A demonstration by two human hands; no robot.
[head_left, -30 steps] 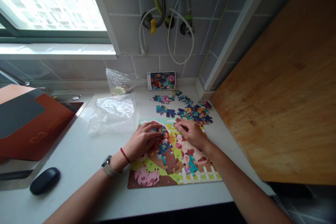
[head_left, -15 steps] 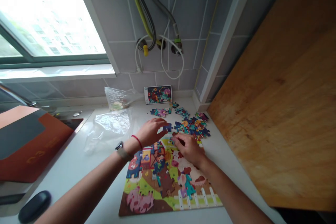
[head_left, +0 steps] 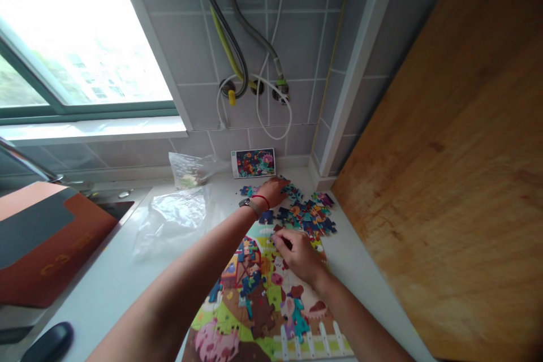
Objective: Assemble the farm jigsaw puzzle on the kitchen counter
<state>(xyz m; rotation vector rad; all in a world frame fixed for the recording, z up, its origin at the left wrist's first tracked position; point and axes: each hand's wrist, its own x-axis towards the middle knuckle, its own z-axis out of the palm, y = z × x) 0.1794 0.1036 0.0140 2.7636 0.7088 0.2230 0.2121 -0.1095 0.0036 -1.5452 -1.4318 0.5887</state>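
Note:
My left hand (head_left: pixel 272 192), with a red cord and a watch on the wrist, reaches over loose puzzle pieces (head_left: pixel 292 191) near the wall. Its fingers stretch forward and down, and the tips partly hide the pieces there. My right hand (head_left: pixel 298 253) is pinched on a small puzzle piece, mostly covered by the fingers, above the top part of the farm puzzle (head_left: pixel 263 311). This puzzle shows a pig, a cow and a white fence. Several dark loose pieces lie on top of it. A heap of joined and loose pieces (head_left: pixel 307 215) lies beyond my right hand.
A picture card (head_left: pixel 254 163) leans against the tiled wall. Clear plastic bags (head_left: pixel 172 218) lie to the left, one with small bits inside. An orange and grey box (head_left: pixel 46 243) stands by the sink. A wooden board (head_left: pixel 449 181) rises along the right side.
My left hand has moved forward and right, from above the puzzle's top edge to the loose pieces by the card. My right hand stays pinched in nearly the same place. The view has tilted up slightly.

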